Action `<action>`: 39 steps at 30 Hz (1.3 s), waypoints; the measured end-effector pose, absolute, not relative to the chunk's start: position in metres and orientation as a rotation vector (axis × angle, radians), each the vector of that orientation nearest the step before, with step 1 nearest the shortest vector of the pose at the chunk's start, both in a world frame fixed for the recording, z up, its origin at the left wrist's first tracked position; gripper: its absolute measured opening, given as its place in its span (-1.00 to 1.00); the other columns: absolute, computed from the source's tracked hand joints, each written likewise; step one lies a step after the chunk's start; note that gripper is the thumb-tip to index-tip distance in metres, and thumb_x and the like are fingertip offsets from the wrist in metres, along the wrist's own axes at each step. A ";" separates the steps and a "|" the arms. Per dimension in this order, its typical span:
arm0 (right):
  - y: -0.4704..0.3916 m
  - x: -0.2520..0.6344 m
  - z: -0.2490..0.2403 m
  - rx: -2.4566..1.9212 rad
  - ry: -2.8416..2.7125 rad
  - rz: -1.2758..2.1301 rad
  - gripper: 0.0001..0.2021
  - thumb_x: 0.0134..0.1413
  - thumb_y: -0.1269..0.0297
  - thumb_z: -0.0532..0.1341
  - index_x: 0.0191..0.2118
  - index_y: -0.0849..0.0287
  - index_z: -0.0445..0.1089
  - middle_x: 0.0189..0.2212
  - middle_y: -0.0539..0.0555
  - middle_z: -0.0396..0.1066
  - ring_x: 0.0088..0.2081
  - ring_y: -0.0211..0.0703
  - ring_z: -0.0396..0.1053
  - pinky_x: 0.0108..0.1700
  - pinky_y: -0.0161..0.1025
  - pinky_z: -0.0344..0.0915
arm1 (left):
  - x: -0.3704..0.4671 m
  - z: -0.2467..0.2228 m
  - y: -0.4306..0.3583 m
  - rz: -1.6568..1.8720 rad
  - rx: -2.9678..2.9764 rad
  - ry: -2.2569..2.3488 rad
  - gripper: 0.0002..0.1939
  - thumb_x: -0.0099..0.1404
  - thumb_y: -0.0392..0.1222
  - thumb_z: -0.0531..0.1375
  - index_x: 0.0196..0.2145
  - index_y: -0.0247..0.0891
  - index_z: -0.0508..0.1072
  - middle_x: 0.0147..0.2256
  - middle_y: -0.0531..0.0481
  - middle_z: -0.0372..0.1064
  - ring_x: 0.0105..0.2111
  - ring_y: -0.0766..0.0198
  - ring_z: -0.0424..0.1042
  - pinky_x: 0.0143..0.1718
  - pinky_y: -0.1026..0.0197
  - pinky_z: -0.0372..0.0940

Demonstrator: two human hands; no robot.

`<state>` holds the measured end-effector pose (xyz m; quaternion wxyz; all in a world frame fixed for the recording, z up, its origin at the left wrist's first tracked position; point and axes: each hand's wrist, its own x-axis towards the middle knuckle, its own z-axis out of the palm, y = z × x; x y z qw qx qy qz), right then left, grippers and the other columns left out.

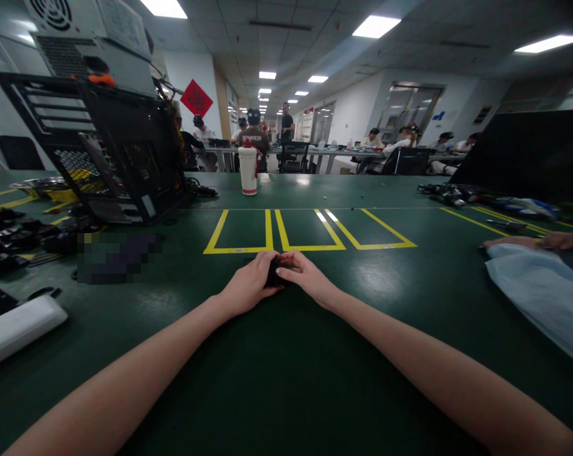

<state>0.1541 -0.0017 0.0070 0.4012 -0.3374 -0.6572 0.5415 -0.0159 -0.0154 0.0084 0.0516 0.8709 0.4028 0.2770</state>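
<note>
Readable writing: "PUMPKIN", pale capitals across the back of a brown shirt [254, 140], worn by a person seated across the room. Red diamond sign [197, 97] on the pillar bears a dark character, not legible. White cup [249, 170] with red lid, standing upright on the green table [277, 386]; its red print too small to read. Small white label [238, 251] on the yellow tape [312, 248], also unreadable.

Left hand [247, 286]: fingers curled over a small black object [272, 273], thumb beneath. Right hand [313, 282]: partly closed, thumb and fingertips meeting the object's right side. Object mostly hidden between the hands, just on the near side of the taped outlines; cannot tell whether it touches the tabletop. At far right, another person's hand [567, 241].
</note>
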 end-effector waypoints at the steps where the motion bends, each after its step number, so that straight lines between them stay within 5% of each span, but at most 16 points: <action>1: -0.001 0.154 0.007 -0.864 -1.665 1.385 -0.73 -0.11 0.24 0.20 -0.22 0.14 0.23 -0.23 0.02 0.26 -0.16 -0.20 0.25 -0.05 -0.11 0.19 | -0.016 0.009 -0.015 0.841 2.649 1.226 -0.42 0.09 -0.18 0.17 0.00 -0.20 -0.03 -0.05 -0.11 0.10 -0.13 0.08 0.28 -0.16 0.01 0.25; 8: 0.000 0.159 0.009 -0.755 -1.713 1.476 -0.64 -0.26 0.39 0.29 -0.26 0.10 0.19 -0.23 -0.01 0.24 -0.13 -0.19 0.24 -0.06 -0.11 0.21 | -0.017 0.007 -0.015 0.842 2.656 1.212 -0.41 0.07 -0.24 0.17 0.00 -0.20 -0.04 -0.05 -0.12 0.09 -0.09 0.07 0.24 -0.13 0.01 0.22; 15: -0.002 0.157 0.010 -0.808 -1.687 1.397 -0.80 -0.11 0.24 0.21 -0.30 0.11 0.23 -0.27 0.00 0.27 -0.15 -0.20 0.26 -0.06 -0.12 0.20 | -0.017 0.007 -0.014 0.864 2.657 1.215 -0.41 0.08 -0.18 0.18 0.00 -0.19 -0.03 -0.05 -0.12 0.10 -0.12 0.08 0.27 -0.15 0.00 0.24; 27: -0.001 0.162 0.016 -0.779 -1.743 1.464 -0.68 -0.23 0.38 0.28 -0.26 0.12 0.22 -0.20 0.01 0.25 -0.13 -0.17 0.26 -0.06 -0.10 0.21 | -0.017 0.008 -0.015 0.839 2.653 1.225 -0.41 0.08 -0.20 0.18 0.01 -0.23 -0.03 -0.04 -0.15 0.09 -0.12 0.10 0.26 -0.14 0.04 0.23; 34: 0.001 0.156 0.010 -0.745 -1.667 1.408 -0.82 -0.14 0.30 0.23 -0.35 0.16 0.25 -0.34 -0.03 0.27 -0.23 -0.24 0.30 -0.09 -0.14 0.21 | -0.016 0.006 -0.014 0.858 2.656 1.225 -0.41 0.08 -0.17 0.18 0.00 -0.21 -0.02 -0.05 -0.13 0.10 -0.12 0.09 0.27 -0.14 0.02 0.23; 39: 0.002 0.155 0.011 -0.859 -1.659 1.382 -0.75 -0.15 0.30 0.23 -0.27 0.17 0.24 -0.27 0.02 0.27 -0.19 -0.21 0.28 -0.06 -0.12 0.19 | -0.016 0.006 -0.014 0.865 2.649 1.224 -0.42 0.08 -0.17 0.18 0.00 -0.20 -0.02 -0.05 -0.13 0.10 -0.12 0.09 0.27 -0.16 0.01 0.25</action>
